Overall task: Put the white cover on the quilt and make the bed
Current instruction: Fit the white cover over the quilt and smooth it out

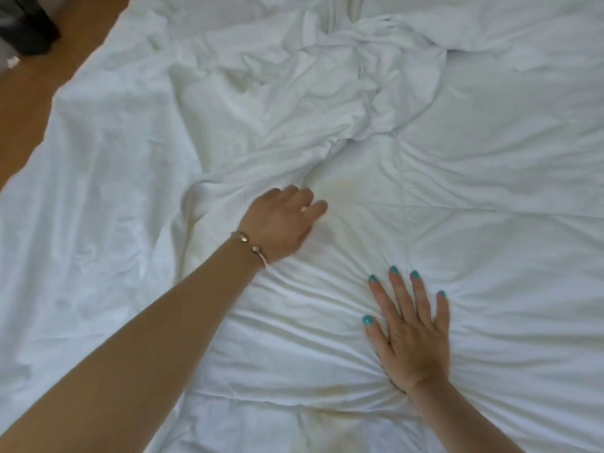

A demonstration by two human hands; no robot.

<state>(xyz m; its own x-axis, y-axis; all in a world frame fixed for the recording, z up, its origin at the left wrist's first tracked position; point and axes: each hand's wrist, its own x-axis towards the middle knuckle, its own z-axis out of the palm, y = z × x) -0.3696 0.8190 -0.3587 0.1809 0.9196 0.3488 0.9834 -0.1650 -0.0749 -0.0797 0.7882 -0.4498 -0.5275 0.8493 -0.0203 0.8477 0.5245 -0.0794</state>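
One dark object (27, 26) is sitting on the brown floor (29, 103) at ten o'clock. One white cover (294, 103) is lying bunched toward twelve o'clock. The left hand (282, 220), wearing one bracelet (250, 245), is curling its fingers at the cover's edge; a grip cannot be confirmed. The right hand (413, 335) is pressing flat, five fingers spread, on the one quilt (506, 223) at five o'clock.
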